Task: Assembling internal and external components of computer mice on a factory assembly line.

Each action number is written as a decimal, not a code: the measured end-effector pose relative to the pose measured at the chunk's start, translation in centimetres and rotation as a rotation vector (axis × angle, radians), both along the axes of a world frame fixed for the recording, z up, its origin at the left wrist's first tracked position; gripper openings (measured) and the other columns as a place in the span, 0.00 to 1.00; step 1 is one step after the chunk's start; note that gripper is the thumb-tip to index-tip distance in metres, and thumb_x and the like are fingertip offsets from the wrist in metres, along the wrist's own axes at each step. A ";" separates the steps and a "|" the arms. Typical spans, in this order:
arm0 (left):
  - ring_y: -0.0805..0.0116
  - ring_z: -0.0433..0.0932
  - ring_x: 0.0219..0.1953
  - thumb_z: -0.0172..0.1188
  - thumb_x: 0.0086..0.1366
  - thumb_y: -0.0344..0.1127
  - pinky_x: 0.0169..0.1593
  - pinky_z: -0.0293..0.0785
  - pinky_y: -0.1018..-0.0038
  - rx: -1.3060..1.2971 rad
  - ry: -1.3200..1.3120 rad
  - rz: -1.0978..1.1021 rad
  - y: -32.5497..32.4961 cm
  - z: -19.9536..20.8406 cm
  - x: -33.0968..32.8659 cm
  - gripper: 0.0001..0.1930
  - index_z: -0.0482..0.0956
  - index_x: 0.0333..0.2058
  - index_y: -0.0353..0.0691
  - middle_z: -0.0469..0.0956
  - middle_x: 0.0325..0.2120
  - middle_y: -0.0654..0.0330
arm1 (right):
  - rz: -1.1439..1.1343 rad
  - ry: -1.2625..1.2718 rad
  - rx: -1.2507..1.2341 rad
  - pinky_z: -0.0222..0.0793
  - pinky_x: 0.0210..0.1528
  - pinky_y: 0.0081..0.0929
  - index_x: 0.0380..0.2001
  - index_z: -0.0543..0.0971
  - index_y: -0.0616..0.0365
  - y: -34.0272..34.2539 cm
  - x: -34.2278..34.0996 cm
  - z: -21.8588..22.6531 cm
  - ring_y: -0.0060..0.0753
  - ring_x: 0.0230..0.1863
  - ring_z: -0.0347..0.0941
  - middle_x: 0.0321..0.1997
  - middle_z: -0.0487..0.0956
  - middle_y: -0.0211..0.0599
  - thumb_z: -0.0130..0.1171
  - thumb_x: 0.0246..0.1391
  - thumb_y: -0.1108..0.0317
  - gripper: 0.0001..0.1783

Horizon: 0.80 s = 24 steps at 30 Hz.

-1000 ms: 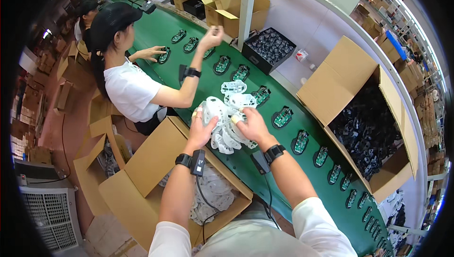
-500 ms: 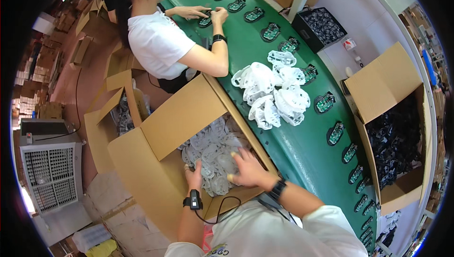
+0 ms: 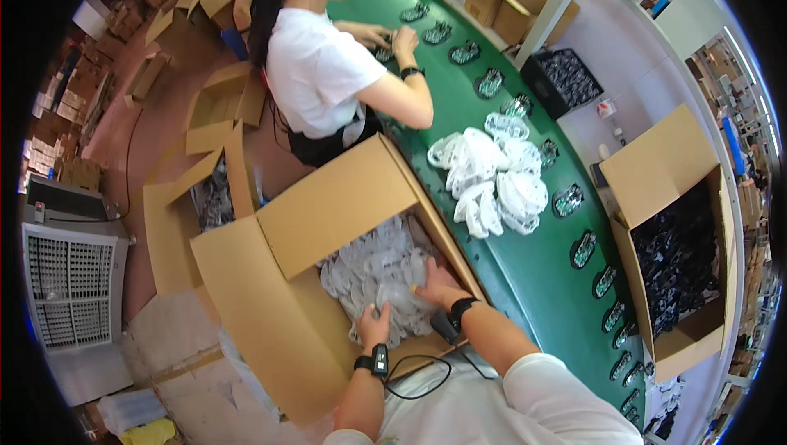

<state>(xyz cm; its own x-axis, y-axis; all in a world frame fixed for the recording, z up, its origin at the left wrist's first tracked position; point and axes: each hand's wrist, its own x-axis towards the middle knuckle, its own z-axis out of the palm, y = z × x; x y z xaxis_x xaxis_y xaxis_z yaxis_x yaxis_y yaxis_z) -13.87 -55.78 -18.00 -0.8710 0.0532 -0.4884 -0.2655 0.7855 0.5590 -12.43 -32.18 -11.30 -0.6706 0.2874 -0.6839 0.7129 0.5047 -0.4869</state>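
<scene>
The left hand (image 3: 375, 324) and right hand (image 3: 441, 284) were down in an open cardboard box (image 3: 338, 228), at the translucent plastic shells (image 3: 365, 269) heaped inside; whether either had closed around a shell I could not tell. A pile of white plastic shells (image 3: 484, 158) lay on the green conveyor belt (image 3: 512, 281) beside the box, near a row of black-rimmed circuit boards (image 3: 584, 249).

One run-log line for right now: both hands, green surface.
left hand: inside open carton, at pale plastic parts | right hand: same carton | grips: unclear | green surface: heaped white shells, row of circuit boards
</scene>
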 end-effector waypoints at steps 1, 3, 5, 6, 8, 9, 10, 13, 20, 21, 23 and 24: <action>0.36 0.74 0.56 0.65 0.58 0.68 0.61 0.69 0.52 -0.041 0.010 0.012 0.0 -0.5 0.6 0.43 0.76 0.58 0.34 0.78 0.50 0.33 | -0.052 0.001 -0.041 0.68 0.65 0.47 0.72 0.51 0.62 0.1 0.2 -0.4 0.66 0.63 0.71 0.61 0.72 0.68 0.71 0.49 0.54 0.55; 0.35 0.72 0.60 0.64 0.57 0.71 0.65 0.66 0.53 -0.032 -0.063 0.004 0.0 -2.3 0.9 0.49 0.70 0.64 0.35 0.77 0.53 0.31 | -0.163 0.163 -0.083 0.64 0.69 0.43 0.72 0.55 0.60 0.3 1.0 -2.2 0.62 0.67 0.68 0.67 0.70 0.64 0.72 0.47 0.51 0.55; 0.41 0.75 0.59 0.65 0.59 0.68 0.63 0.69 0.57 -0.034 -0.133 0.028 2.2 -0.7 1.3 0.49 0.68 0.66 0.32 0.77 0.54 0.35 | -0.183 0.112 -0.087 0.63 0.70 0.43 0.73 0.54 0.59 0.5 2.1 -2.8 0.59 0.69 0.66 0.70 0.68 0.60 0.72 0.47 0.49 0.57; 0.44 0.74 0.61 0.66 0.60 0.66 0.63 0.69 0.59 0.236 -0.301 0.208 2.4 -0.1 1.4 0.49 0.65 0.67 0.30 0.75 0.56 0.37 | -0.226 0.084 -0.131 0.63 0.70 0.43 0.73 0.53 0.61 0.0 2.4 -2.4 0.59 0.69 0.67 0.69 0.68 0.63 0.71 0.46 0.47 0.58; 0.53 0.73 0.60 0.68 0.63 0.59 0.59 0.72 0.63 0.472 -0.492 0.412 4.5 1.7 1.8 0.51 0.57 0.71 0.28 0.70 0.61 0.43 | -0.232 0.038 -0.105 0.63 0.70 0.44 0.73 0.53 0.60 -0.3 3.6 -1.7 0.59 0.69 0.67 0.69 0.67 0.64 0.71 0.46 0.46 0.59; 0.53 0.73 0.60 0.68 0.63 0.59 0.59 0.72 0.63 0.475 -0.476 0.406 4.5 1.2 1.5 0.51 0.57 0.71 0.28 0.70 0.61 0.43 | -0.203 -0.003 -0.103 0.63 0.70 0.45 0.74 0.53 0.59 -1.2 3.4 -1.3 0.60 0.70 0.66 0.70 0.67 0.64 0.71 0.46 0.45 0.59; 0.53 0.75 0.58 0.68 0.62 0.59 0.57 0.74 0.63 0.446 -0.388 0.443 4.2 0.8 1.4 0.53 0.53 0.72 0.29 0.71 0.61 0.44 | -0.229 0.022 -0.109 0.63 0.70 0.44 0.74 0.53 0.57 -2.0 3.1 -0.8 0.61 0.71 0.64 0.70 0.66 0.65 0.71 0.45 0.43 0.61; 0.55 0.79 0.51 0.68 0.63 0.58 0.53 0.77 0.66 0.438 -0.325 0.445 4.4 -0.9 0.6 0.54 0.48 0.73 0.31 0.73 0.58 0.47 | -0.192 0.243 -0.195 0.62 0.70 0.43 0.74 0.54 0.60 -3.5 3.6 -2.5 0.60 0.72 0.64 0.70 0.66 0.66 0.70 0.46 0.42 0.60; 0.62 0.77 0.48 0.56 0.75 0.38 0.51 0.74 0.67 0.713 -0.466 0.596 5.2 0.4 0.5 0.27 0.61 0.68 0.38 0.77 0.52 0.53 | -0.310 0.258 -0.373 0.68 0.65 0.39 0.71 0.61 0.63 -5.4 4.6 -2.9 0.60 0.65 0.72 0.64 0.72 0.68 0.66 0.50 0.36 0.55; 0.62 0.77 0.48 0.56 0.75 0.38 0.51 0.74 0.67 0.709 -0.467 0.594 5.2 1.2 0.6 0.27 0.61 0.68 0.38 0.77 0.52 0.53 | -0.314 0.257 -0.375 0.68 0.65 0.39 0.71 0.61 0.63 -5.3 4.6 -1.7 0.60 0.65 0.72 0.64 0.72 0.68 0.66 0.50 0.36 0.55; 0.63 0.77 0.49 0.55 0.75 0.36 0.52 0.74 0.67 0.814 -0.369 0.572 5.5 3.5 0.5 0.26 0.62 0.68 0.39 0.77 0.52 0.52 | -0.304 0.211 -0.380 0.68 0.64 0.41 0.69 0.63 0.61 -4.9 4.1 1.7 0.61 0.63 0.72 0.64 0.73 0.66 0.66 0.51 0.35 0.53; 0.63 0.77 0.51 0.53 0.75 0.33 0.53 0.74 0.67 0.809 -0.368 0.583 6.3 5.6 0.4 0.26 0.61 0.68 0.40 0.77 0.53 0.52 | -0.319 0.212 -0.375 0.68 0.64 0.41 0.69 0.63 0.61 -4.6 4.3 2.4 0.61 0.63 0.72 0.64 0.73 0.66 0.66 0.51 0.35 0.53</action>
